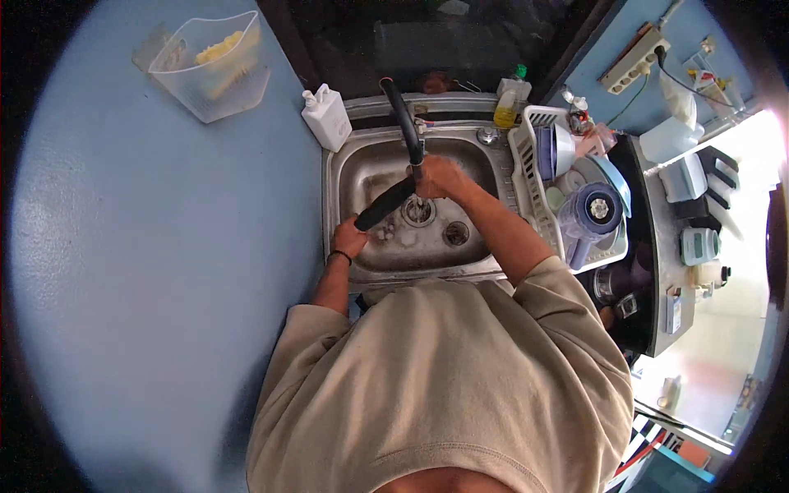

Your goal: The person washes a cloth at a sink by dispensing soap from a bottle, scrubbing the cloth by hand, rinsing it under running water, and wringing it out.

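A long black object (385, 205) slants across the metal sink (374, 267); its kind does not show. My left hand (349, 240) is closed round its lower left end. At its upper right end, under the mouth of the black faucet (400, 111), my right hand (437, 178) curls with fingers closed and slightly smeared. Whether the right fingers grip the black object, the spout or something smaller is hidden. Below both hands, the sink's drain (418, 212) shows, with small pale bits on the basin floor to its left.
A white dish rack (530, 185) with bowls and a clear purple-tinted container (589, 209) stands right of the sink. Behind are a white pump bottle (326, 117) and a yellow soap bottle (508, 103). A clear wall bin (238, 90) hangs on the blue wall at left.
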Motion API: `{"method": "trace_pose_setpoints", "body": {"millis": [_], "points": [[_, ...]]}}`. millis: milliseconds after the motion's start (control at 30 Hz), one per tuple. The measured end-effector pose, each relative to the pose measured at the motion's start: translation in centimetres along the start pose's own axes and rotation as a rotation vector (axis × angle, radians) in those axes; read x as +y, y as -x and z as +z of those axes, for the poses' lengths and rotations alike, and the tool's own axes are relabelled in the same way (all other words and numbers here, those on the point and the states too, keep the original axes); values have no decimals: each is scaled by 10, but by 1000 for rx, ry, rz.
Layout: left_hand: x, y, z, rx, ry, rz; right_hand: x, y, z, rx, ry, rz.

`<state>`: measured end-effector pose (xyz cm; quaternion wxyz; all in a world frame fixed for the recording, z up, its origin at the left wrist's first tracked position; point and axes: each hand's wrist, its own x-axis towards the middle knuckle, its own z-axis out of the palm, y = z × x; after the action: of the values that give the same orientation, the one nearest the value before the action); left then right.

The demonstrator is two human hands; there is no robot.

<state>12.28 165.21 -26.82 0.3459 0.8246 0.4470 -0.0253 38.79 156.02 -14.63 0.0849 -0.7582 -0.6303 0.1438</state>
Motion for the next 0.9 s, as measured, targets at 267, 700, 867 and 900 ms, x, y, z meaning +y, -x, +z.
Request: {"method": "trace_pose_setpoints", "body": {"millis": [267,700,867,900], "points": [[46,-19,16,-20,95,165,24,47,-63,-106,-61,84],[102,-70,51,-168,389,215,-12,78,-149,147,136,183],[177,-27,22,-109,308,373,6,106,-165,156,132,342],[166,-34,30,-103,308,375,7,104,-164,161,135,338]]}}
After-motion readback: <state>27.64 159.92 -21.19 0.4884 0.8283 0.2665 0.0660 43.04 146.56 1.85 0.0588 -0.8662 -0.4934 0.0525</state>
